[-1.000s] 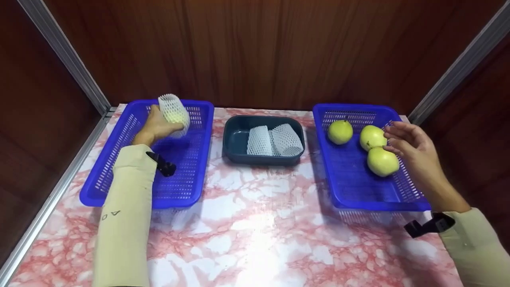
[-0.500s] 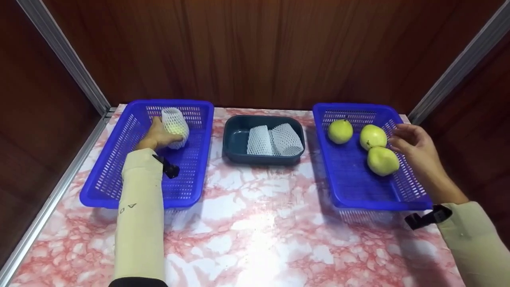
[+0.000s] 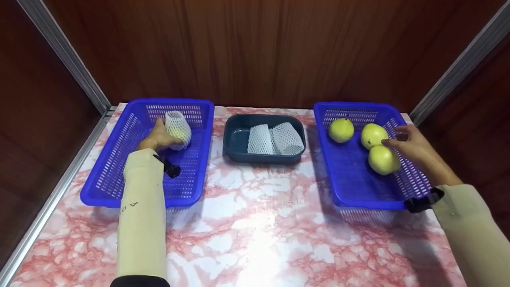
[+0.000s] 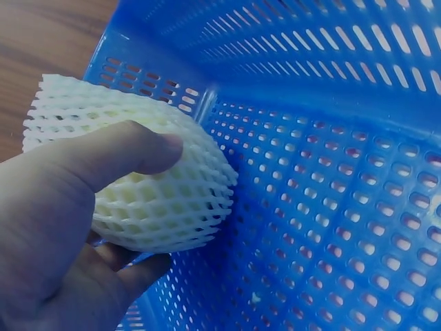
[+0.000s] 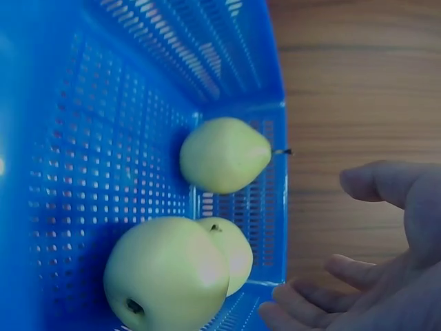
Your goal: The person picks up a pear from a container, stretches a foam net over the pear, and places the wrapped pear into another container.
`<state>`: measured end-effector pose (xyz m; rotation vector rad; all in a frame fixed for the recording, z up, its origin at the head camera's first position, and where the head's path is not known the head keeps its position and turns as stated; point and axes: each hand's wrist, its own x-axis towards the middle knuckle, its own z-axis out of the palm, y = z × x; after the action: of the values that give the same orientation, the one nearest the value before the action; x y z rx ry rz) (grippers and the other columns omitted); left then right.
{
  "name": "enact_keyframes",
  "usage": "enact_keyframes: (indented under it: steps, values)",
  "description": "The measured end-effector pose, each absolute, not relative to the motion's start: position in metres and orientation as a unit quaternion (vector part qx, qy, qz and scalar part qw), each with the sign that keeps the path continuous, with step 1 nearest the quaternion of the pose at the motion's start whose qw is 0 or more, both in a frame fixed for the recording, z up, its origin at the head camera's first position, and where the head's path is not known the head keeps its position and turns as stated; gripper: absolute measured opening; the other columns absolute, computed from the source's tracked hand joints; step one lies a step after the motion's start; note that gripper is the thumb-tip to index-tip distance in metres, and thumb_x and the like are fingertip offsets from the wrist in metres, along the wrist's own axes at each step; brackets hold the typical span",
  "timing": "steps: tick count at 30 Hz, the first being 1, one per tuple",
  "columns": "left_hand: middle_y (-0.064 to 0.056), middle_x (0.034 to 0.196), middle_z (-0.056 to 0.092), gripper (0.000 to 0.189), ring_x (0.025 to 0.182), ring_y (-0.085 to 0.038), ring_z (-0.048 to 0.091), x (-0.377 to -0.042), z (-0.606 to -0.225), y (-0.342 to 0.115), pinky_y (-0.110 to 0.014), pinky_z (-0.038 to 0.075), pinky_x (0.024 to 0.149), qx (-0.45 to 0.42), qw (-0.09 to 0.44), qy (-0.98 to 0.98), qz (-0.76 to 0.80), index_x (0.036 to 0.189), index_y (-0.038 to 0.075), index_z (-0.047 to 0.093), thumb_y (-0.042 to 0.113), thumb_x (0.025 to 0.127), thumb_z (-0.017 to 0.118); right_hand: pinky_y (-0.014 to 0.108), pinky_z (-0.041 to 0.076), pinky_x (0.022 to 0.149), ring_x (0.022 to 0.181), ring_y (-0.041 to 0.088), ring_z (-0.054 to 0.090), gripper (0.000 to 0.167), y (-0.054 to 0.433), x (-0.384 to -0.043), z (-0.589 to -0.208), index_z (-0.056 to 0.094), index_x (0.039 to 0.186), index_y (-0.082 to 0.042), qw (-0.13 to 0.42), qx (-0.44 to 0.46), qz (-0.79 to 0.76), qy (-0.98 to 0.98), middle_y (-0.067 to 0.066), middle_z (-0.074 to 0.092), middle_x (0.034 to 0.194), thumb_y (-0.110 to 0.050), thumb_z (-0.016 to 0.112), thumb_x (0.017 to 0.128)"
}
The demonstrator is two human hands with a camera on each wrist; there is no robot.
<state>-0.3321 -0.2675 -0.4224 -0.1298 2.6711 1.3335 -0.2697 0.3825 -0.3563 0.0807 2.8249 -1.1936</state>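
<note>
Inside the left blue basket (image 3: 187,171), my left hand (image 3: 158,137) holds a pear in a white foam net sleeve (image 3: 178,129). The left wrist view shows the thumb across the netting and fingers beneath the wrapped pear (image 4: 158,200). My right hand (image 3: 416,147) hovers at the right side of the right blue basket (image 3: 332,187), thumb apart from the fingers, holding nothing. Three bare yellow-green pears lie there: a far-left pear (image 3: 341,130), a middle pear (image 3: 372,135) and a near pear (image 3: 383,160). In the right wrist view, a gap separates the right hand (image 5: 372,262) from the pears.
Between the baskets stands a dark teal tub (image 3: 239,157) with a foam sleeve (image 3: 259,139) and another foam sleeve (image 3: 287,139) in it. All stand on a red-and-white marbled table (image 3: 247,223). Wooden panels (image 3: 259,52) with metal corner strips enclose the back and sides.
My left hand has lowered the wrapped pear from above the left basket down into it. The right hand drew back slightly, then moved in over the pears with its thumb spread.
</note>
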Motion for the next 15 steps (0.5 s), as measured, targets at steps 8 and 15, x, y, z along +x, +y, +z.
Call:
enact_keyframes:
  steps: [8,15]
  values:
    - [-0.038,0.145,0.034,0.095,0.136,-0.049,0.036,-0.330,-0.424,-0.275,-0.052,0.026,0.121,-0.031,0.087,0.899,0.428,0.147,-0.011,0.012,0.001,0.078,0.077,0.058,0.036,0.110,0.133,0.054,0.037,0.083,0.391,-0.283,-0.354,0.020,0.148,0.022,0.096,0.019,-0.310,0.946,0.047,0.034,0.143,-0.034,0.059,0.101]
    - [-0.035,0.149,0.028,0.104,0.138,-0.046,0.030,-0.327,-0.427,-0.280,-0.050,0.019,0.123,-0.038,0.117,0.887,0.446,0.153,-0.007,0.002,0.000,0.082,0.076,0.065,0.027,0.114,0.135,0.057,0.032,0.093,0.390,-0.287,-0.352,0.015,0.149,0.022,0.151,0.026,-0.275,0.949,0.046,0.027,0.148,-0.043,0.060,0.100]
